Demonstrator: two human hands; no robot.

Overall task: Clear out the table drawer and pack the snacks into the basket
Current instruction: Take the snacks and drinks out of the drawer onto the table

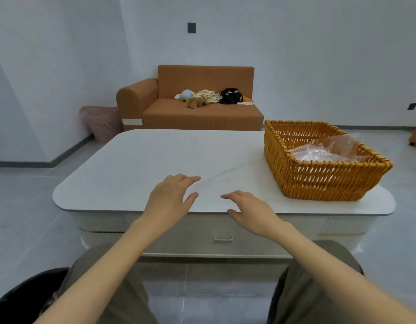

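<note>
Wicker basket (319, 181) sits at the right end of the table (132, 164), a clear bag (328, 150) inside. Left hand (169, 199) and right hand (251, 211) hover loose and empty over the table's near edge. Under that edge the drawer (190, 239) is closed. Yanking its handle (223, 238) could jolt the table and slide the basket off.
</note>
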